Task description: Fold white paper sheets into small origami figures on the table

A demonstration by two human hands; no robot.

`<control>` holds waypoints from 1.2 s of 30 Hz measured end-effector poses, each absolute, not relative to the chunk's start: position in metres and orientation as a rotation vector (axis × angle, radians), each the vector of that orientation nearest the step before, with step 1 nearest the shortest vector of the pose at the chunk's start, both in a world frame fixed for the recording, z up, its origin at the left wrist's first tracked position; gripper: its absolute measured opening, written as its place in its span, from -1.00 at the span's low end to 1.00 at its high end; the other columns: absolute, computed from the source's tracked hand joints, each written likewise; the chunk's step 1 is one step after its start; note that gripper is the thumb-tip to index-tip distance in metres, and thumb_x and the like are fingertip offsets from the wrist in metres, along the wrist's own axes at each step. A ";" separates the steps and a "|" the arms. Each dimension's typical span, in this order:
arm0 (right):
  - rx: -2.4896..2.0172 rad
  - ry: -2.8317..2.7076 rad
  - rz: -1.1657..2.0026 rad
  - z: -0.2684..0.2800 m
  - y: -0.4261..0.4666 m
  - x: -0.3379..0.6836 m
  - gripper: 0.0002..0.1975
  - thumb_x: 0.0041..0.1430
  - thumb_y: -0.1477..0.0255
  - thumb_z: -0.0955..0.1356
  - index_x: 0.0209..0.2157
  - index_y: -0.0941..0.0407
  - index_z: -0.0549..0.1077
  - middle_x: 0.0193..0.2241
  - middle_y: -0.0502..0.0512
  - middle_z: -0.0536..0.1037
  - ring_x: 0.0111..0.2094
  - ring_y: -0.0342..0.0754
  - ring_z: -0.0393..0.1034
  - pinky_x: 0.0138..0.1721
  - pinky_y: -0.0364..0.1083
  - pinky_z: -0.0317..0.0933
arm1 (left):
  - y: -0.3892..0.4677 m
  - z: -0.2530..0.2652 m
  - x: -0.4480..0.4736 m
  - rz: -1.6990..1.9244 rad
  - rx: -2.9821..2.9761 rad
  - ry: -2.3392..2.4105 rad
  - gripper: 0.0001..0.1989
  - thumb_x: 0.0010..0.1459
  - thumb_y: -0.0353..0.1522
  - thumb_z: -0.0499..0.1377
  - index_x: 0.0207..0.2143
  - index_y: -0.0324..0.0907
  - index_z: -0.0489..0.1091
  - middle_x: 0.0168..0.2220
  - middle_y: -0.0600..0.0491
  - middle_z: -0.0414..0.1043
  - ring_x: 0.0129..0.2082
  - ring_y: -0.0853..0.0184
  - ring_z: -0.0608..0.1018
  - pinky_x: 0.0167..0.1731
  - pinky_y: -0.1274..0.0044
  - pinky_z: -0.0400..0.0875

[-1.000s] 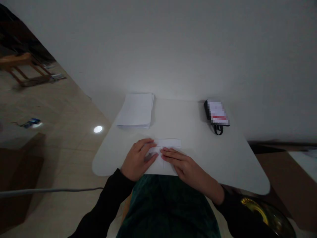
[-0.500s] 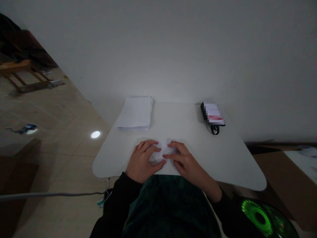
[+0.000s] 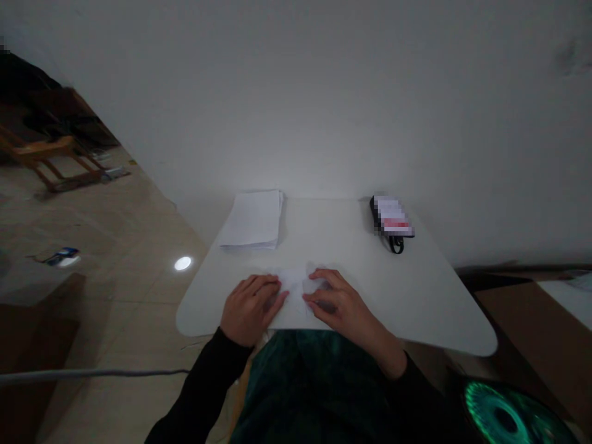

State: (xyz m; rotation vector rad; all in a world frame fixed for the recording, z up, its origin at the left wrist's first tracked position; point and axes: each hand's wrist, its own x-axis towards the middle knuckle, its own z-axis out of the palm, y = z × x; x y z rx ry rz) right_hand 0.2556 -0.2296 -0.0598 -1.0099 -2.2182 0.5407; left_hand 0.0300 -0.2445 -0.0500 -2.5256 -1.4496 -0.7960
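A small white piece of paper lies near the table's front edge, between my hands, and its pale outline blends into the tabletop. My left hand has its thumb and fingers closed on the paper's left side. On the other side, my right hand pinches the paper's right part between thumb and index finger, with the fingers curved. How the paper is folded under the fingers is hard to make out. Behind my left hand sits a stack of white paper sheets.
The white table stands against a grey wall. A black pouch-like item with a blurred label and a strap lies at the back right. A round lit fan glows at lower right, near a cardboard box. A wooden chair stands far left.
My left hand has moved left, away from my right hand, and its fingers have drawn together on the paper. The right hand's fingers have closed up slightly. The view has shifted a little.
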 end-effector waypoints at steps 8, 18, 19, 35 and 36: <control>-1.103 -2.148 0.482 -0.064 -0.216 0.249 -0.89 0.13 0.38 0.40 -0.46 0.05 0.55 -0.12 0.12 0.43 -0.06 0.05 0.31 -0.03 0.10 0.24 | -0.218 -0.048 0.051 -0.707 -2.749 -1.598 -0.60 0.20 -0.21 0.14 0.07 -0.11 0.31 0.10 -0.05 0.34 0.11 0.20 0.34 0.03 0.29 0.27; -1.394 -2.052 0.281 -0.074 -0.205 0.250 -0.37 0.06 0.20 0.42 0.15 0.04 0.26 0.15 0.23 0.31 0.17 0.24 0.11 0.11 0.26 0.08 | -0.214 -0.051 0.053 -0.759 -2.647 -1.770 -0.56 0.15 -0.23 0.20 0.08 -0.10 0.29 0.03 -0.03 0.38 0.06 0.17 0.35 0.05 0.23 0.19; -1.412 -2.058 0.279 -0.075 -0.204 0.250 -0.34 0.05 0.19 0.42 0.17 0.04 0.24 0.15 0.21 0.32 0.18 0.24 0.10 0.11 0.26 0.06 | -0.214 -0.052 0.053 -0.759 -2.638 -1.771 -0.55 0.15 -0.22 0.20 0.08 -0.10 0.29 0.03 -0.03 0.38 0.07 0.16 0.35 0.05 0.23 0.18; -1.423 -2.083 0.360 -0.068 -0.203 0.250 -0.41 0.02 0.16 0.43 0.08 -0.01 0.31 0.12 0.18 0.34 0.14 0.20 0.17 0.06 0.22 0.09 | -0.221 -0.049 0.055 -0.857 -2.533 -1.649 -0.58 0.13 -0.26 0.24 0.05 -0.06 0.32 -0.01 -0.03 0.44 0.03 0.15 0.41 0.10 0.20 0.08; -1.408 -2.070 0.374 -0.068 -0.204 0.250 -0.43 0.01 0.18 0.44 0.06 0.00 0.32 0.11 0.18 0.36 0.13 0.20 0.18 0.06 0.21 0.09 | -0.222 -0.049 0.055 -0.860 -2.525 -1.638 -0.59 0.12 -0.26 0.24 0.04 -0.06 0.33 -0.02 -0.03 0.45 0.02 0.15 0.42 0.09 0.21 0.09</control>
